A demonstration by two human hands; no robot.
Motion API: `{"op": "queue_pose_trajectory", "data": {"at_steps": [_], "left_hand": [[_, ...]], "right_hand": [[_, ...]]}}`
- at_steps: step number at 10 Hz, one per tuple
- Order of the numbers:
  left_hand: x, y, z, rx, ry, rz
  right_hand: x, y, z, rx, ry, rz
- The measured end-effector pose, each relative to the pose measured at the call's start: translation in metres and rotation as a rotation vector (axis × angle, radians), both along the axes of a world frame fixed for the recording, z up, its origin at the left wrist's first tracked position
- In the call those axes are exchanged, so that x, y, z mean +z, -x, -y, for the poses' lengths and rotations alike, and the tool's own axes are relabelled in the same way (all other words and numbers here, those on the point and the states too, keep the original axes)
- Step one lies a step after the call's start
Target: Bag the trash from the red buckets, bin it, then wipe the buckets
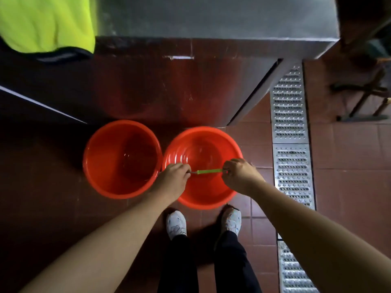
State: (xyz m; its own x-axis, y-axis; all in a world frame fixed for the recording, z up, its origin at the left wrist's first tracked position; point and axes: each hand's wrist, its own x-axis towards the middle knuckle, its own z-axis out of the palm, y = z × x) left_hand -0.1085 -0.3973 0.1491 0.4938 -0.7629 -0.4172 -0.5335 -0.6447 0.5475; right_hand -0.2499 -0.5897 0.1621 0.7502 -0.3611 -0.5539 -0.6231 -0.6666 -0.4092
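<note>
Two round red plastic buckets sit side by side, rims touching, on the dark red tiled floor (342, 182) at the centre of the frame: the deeper left bucket (101, 166) and the wider, ribbed right bucket (203, 144). Over the right bucket, the left hand (172, 178) and the right hand (239, 173) each pinch one end of a thin metal bucket handle with a green plastic grip (208, 171), fingers curled around it. White shoes (176, 224) stand at lower centre. A perforated metal drain grate (291, 132) runs down the right side; a steel counter (211, 17) spans the top.
</note>
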Motion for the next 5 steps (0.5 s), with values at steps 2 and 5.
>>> {"op": "queue_pose_trajectory", "data": {"at_steps": [2,5], "left_hand": [[-0.048,-0.039,0.031,0.023,0.087,0.136],[-0.044,-0.032,0.013,-0.047,0.030,-0.012]], "right_hand": [[-0.055,-0.034,0.020,-0.078,0.116,0.166],[-0.052,-0.015,0.020,-0.150,-0.086,0.033]]}}
